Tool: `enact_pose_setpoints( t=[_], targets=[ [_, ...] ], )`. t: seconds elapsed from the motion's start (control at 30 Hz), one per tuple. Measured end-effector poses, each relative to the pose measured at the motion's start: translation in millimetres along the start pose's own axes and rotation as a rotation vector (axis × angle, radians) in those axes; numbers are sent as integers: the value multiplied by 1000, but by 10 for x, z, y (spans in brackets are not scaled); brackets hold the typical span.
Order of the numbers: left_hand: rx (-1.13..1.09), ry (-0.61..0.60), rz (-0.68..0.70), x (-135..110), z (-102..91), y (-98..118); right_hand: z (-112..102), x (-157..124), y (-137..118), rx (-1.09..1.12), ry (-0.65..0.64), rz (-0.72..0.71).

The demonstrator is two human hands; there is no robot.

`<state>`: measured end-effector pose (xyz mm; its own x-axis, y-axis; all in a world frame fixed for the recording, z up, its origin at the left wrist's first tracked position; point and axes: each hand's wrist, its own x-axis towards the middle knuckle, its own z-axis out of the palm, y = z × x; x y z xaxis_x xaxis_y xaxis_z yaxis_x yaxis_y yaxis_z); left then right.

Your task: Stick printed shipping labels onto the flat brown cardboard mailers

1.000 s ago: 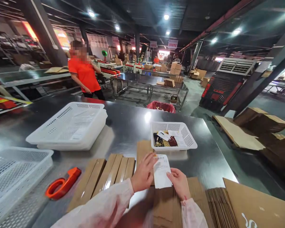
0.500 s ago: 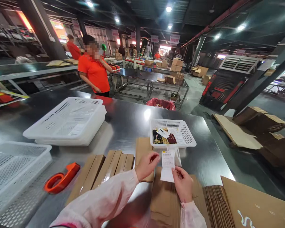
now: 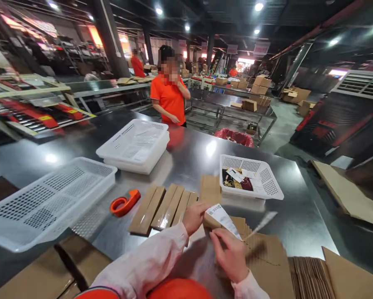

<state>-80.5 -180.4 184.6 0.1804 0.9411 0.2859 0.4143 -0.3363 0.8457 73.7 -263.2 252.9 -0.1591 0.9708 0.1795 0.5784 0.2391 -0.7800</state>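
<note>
Both grips pinch white printed paper label: left hand at 9 o'clock, right hand at 6; peel slowly, keep flat.

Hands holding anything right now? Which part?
Yes: a printed paper label, its upper end pinched by the left hand, its lower end by the right hand.

White paper label slip w/ small black print & what looks like a barcode near its top end, long narrow strip shape. It's held up off the table, tilted diagonally, top end to the left, lower end running down-right. A thin pale strip sticks out to the right of it, blurry, prob backing peeling off but can't tell tbh. Sits just above flattened brown corrugated cardboard sheet lying flat on the table's near edge, folds visible.
</note>
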Motion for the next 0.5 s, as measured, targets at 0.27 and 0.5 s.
enact_pose_setpoints(
  t=[0.27, 0.5],
  targets=[
    [11, 312, 204, -367, -915, -186, -826, -147, -754, 554, -505, -10],
    [-361, 170, -207, -688, -1236, -57, -42, 406, -769, 252, -45, -81]
  ],
)
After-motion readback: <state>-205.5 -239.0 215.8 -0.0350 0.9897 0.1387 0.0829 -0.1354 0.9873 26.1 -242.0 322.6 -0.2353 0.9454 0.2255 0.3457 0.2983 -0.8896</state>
